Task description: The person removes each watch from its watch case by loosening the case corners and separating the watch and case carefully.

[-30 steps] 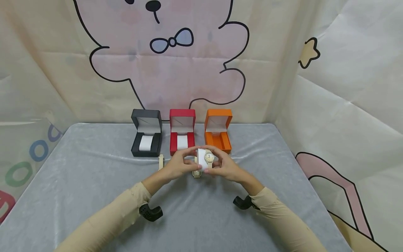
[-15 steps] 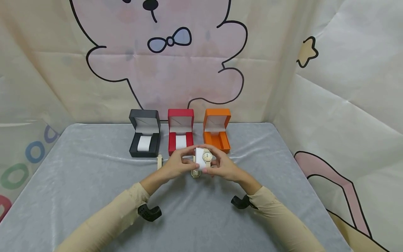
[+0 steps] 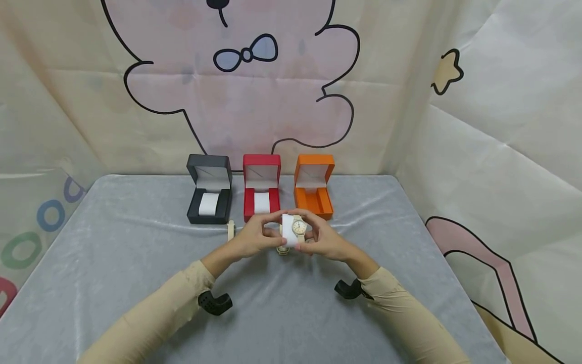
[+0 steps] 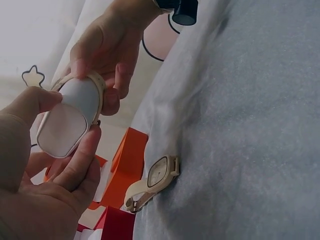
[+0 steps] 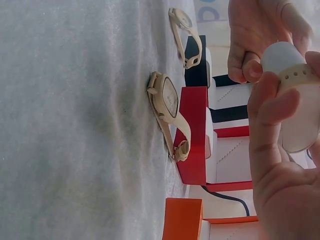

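Note:
Both hands hold a white watch cushion (image 3: 288, 231) up over the table, with a cream-strapped watch (image 3: 298, 227) round its right part. My left hand (image 3: 250, 240) pinches the cushion's left end between thumb and fingers; the left wrist view shows that flat, rounded end face (image 4: 62, 131). My right hand (image 3: 329, 243) grips the right end at the watch, its fingers against the holed strap (image 5: 297, 75) in the right wrist view. Beneath the hands a second cream watch (image 5: 170, 97) lies on the cloth. A third watch (image 5: 181, 20) lies farther left, partly behind my left hand in the head view.
Three watch boxes stand with lids up along the table's back: a black box (image 3: 197, 207) and a red box (image 3: 248, 202), each holding a white cushion, and an orange box (image 3: 313, 202) without one. Grey cloth (image 3: 273, 323) covers the table. Printed curtains (image 3: 386, 76) hang behind and beside it.
Both hands keep the cushion and watch in nearly the same place. The head view has shifted slightly.

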{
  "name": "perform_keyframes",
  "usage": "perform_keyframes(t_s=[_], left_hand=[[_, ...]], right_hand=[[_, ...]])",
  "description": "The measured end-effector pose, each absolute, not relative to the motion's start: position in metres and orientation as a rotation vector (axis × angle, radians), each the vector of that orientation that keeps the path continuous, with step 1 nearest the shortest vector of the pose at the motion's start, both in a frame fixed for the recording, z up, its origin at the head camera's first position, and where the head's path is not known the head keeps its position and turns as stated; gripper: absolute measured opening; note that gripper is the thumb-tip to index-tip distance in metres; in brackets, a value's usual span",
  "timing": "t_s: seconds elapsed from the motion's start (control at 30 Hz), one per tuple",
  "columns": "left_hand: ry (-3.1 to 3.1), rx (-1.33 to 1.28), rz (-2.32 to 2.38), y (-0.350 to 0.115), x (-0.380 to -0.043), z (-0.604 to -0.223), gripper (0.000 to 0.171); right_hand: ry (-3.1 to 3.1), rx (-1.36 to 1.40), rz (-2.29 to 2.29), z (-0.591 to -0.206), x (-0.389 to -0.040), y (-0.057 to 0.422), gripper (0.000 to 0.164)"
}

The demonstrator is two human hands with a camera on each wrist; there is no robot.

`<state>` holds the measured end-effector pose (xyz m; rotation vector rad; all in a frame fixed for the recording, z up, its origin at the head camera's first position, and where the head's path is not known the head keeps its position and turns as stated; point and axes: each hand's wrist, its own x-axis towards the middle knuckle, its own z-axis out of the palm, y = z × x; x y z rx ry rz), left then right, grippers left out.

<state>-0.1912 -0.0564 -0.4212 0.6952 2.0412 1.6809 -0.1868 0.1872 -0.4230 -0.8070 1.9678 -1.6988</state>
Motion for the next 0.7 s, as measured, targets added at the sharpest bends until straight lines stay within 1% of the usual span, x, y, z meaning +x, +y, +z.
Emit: perform_keyframes(t_s=[0.27,0.7], left_hand=[[1.984,0.659,1.719,-0.0594,-0.1948,-0.4221,0.065],[1.991,0.61,1.783,-0.0588,-0.1922,-0.424,0.063]], right_hand=[[1.944,-0.79,-1.704,-0.42,-0.189,0.1887,0.072],[2.003,-0.755,-1.725,-0.4186,-0.1879,0.1859,0.073]])
